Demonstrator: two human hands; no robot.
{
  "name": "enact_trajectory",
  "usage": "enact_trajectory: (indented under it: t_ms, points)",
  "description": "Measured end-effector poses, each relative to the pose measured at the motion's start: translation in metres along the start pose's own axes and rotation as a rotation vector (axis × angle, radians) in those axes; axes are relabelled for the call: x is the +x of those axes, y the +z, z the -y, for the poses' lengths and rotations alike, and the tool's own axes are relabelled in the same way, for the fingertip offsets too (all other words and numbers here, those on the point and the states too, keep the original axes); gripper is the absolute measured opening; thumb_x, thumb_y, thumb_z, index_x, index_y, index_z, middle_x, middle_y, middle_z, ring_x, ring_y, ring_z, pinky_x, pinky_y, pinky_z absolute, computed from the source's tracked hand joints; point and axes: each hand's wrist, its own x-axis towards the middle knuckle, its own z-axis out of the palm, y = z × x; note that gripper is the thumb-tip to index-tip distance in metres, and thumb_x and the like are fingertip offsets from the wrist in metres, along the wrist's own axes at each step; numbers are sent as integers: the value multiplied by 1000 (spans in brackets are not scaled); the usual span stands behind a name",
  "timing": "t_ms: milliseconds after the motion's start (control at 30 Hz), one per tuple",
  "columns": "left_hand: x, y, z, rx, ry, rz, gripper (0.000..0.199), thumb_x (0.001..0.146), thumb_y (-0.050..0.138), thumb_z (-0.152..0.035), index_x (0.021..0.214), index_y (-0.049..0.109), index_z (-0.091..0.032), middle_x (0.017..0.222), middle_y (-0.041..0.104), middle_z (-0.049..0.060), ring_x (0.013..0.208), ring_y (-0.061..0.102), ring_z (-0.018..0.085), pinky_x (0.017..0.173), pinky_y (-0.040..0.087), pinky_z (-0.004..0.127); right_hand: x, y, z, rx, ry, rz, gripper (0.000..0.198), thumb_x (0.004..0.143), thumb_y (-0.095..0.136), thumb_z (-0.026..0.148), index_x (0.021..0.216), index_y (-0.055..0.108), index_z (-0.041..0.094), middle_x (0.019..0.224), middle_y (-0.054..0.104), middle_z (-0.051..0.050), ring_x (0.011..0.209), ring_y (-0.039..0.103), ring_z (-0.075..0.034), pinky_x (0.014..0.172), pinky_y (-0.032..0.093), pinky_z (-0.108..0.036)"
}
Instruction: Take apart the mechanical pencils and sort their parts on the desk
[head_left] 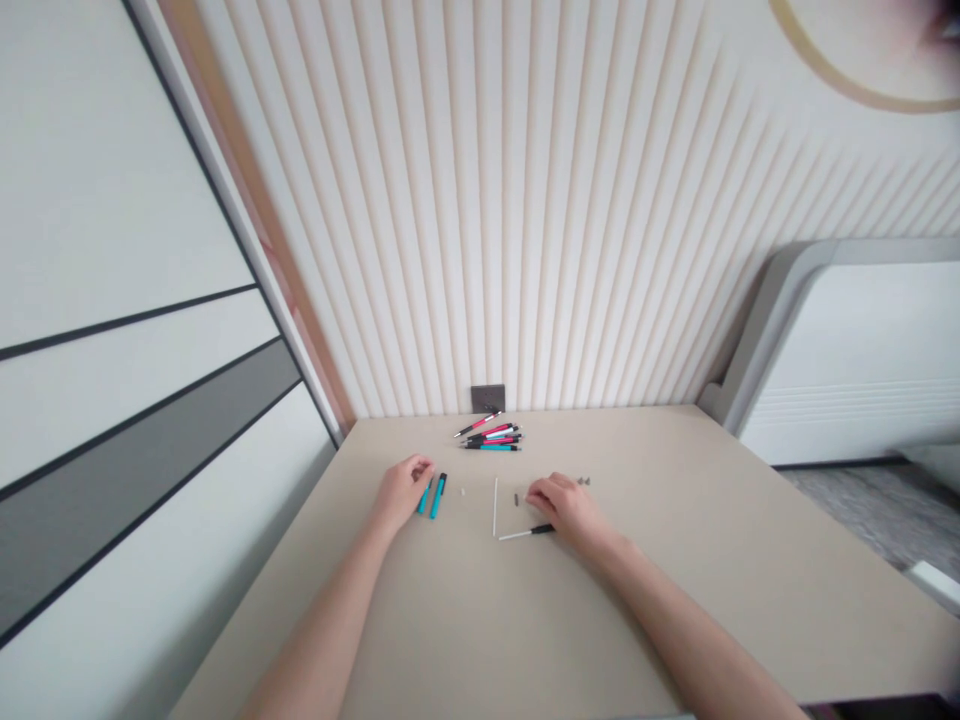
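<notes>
My left hand is closed, its fingertips curled together at the upper end of a turquoise pen barrel. Whether it grips that barrel or something tiny is hidden. Close beside lies a second turquoise pen barrel with a black clip. My right hand rests low over the table in a pinch; what its fingertips hold, if anything, is too small to name. Left of them lies a small dark piece. Under that hand is a white tube with a black end. A thin white stick lies between my hands.
Several pens, red, black and turquoise, are piled at the back of the beige table. A dark socket plate sits on the ribbed wall behind. Small grey pieces lie beyond my right hand, and a tiny white piece lies near the barrels.
</notes>
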Motion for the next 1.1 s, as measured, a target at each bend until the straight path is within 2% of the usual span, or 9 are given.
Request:
enact_trajectory:
  t_ms: [167, 333, 467, 600, 733, 867, 967, 1100]
  points:
    - [0, 7, 4, 54, 34, 16, 24, 85, 53, -40, 86, 69, -22, 80, 72, 5, 74, 66, 23, 72, 48, 32, 0, 8, 10, 185, 7, -62, 25, 97, 47, 37, 92, 65, 21, 87, 66, -5, 82, 61, -18, 75, 47, -28]
    - [-1, 8, 7, 116, 50, -4, 22, 85, 55, -35, 81, 71, -19, 84, 68, 8, 81, 63, 23, 79, 45, 34, 1, 13, 13, 216, -4, -32, 22, 96, 48, 34, 92, 65, 21, 89, 65, -5, 85, 60, -18, 78, 48, -29]
    - [-3, 9, 5, 147, 15, -5, 18, 85, 57, -30, 81, 70, -19, 72, 67, 5, 70, 61, 20, 69, 43, 30, 0, 13, 13, 189, -13, -36, 22, 96, 48, 33, 93, 65, 21, 89, 66, -6, 86, 60, -18, 79, 48, -31]
    - [-8, 7, 1, 158, -15, 0, 16, 86, 56, -29, 84, 69, -21, 69, 68, 4, 65, 61, 19, 63, 40, 26, 4, 14, 17, 148, -93, -33, 23, 98, 44, 30, 95, 65, 21, 92, 67, -6, 90, 59, -19, 82, 47, -31]
    - [-14, 0, -2, 150, -6, 14, 20, 89, 51, -29, 91, 69, -21, 78, 72, 6, 71, 64, 20, 65, 41, 27, 20, 15, 25, 17, -151, 49, 24, 99, 43, 25, 94, 66, 21, 92, 67, -6, 93, 58, -19, 83, 46, -30]
    - [-20, -11, -2, 138, 17, 61, 22, 89, 51, -30, 96, 69, -22, 83, 73, 7, 75, 66, 21, 66, 43, 27, 46, 18, 37, -153, -169, 188, 21, 95, 47, 17, 90, 68, 19, 88, 68, -6, 90, 60, -19, 81, 45, -28]
    - [-25, -17, -2, 130, 24, 131, 27, 88, 52, -35, 104, 69, -23, 78, 72, 5, 69, 65, 21, 62, 42, 26, 62, 22, 45, -242, -195, 270, 21, 91, 50, 12, 91, 69, 19, 90, 69, -7, 93, 61, -19, 82, 44, -27]
    - [-28, -16, -4, 150, 32, 174, 29, 85, 55, -35, 108, 69, -22, 69, 69, 3, 63, 63, 20, 58, 39, 25, 74, 28, 52, -260, -216, 313, 24, 87, 51, 10, 98, 71, 20, 97, 71, -8, 99, 61, -21, 86, 43, -28]
